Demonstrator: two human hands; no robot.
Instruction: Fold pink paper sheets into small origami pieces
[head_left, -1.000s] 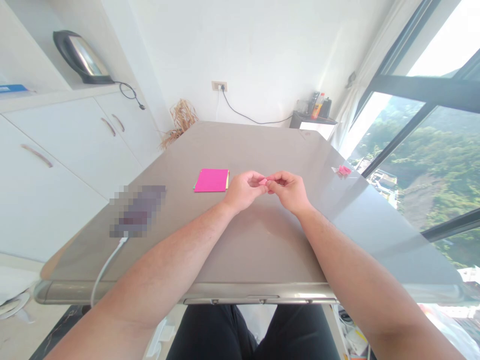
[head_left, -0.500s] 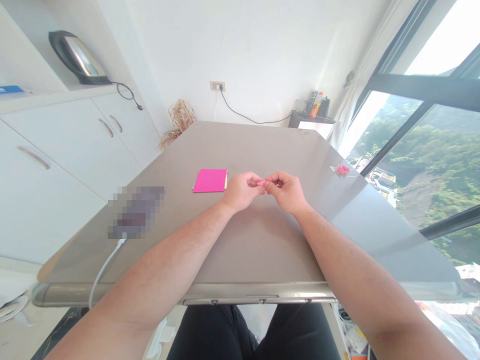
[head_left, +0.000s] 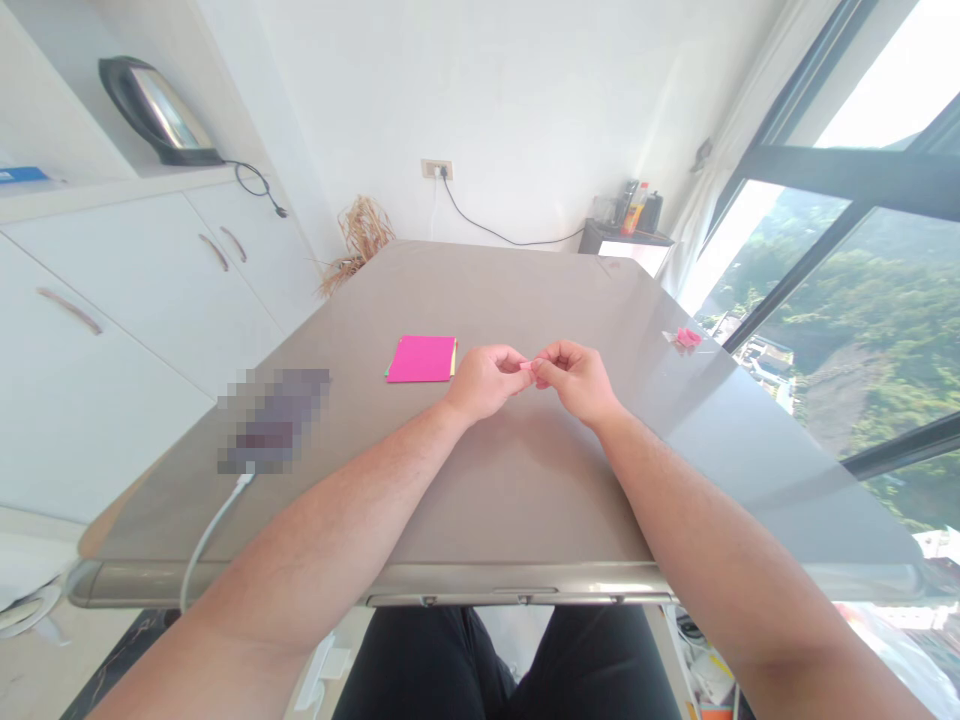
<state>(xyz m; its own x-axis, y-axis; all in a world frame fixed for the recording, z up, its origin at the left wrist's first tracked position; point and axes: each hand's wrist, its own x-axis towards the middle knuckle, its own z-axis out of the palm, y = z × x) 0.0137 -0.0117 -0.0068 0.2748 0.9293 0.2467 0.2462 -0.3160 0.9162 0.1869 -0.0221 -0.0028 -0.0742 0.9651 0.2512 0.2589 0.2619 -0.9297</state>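
Above the middle of the grey table, my left hand (head_left: 486, 381) and my right hand (head_left: 574, 378) meet at the fingertips. Between them they pinch a small pink piece of paper (head_left: 526, 365), mostly covered by the fingers, so its shape is hard to make out. Both hands are closed on it, thumbs against forefingers. Just left of my left hand lies a stack of square coloured paper (head_left: 421, 358), bright magenta on top with green and yellow edges showing beneath.
A blurred-out dark flat object (head_left: 277, 420) with a white cable (head_left: 214, 530) lies on the table's left. Near the right edge sits a small crumpled pink thing (head_left: 688, 338). The table (head_left: 510, 500) ends close to my lap; a window (head_left: 885, 300) is at right.
My fingertips have shifted slightly around the pink paper, and the right fingers have turned a little. The view has moved very slightly; the other things lie as before.
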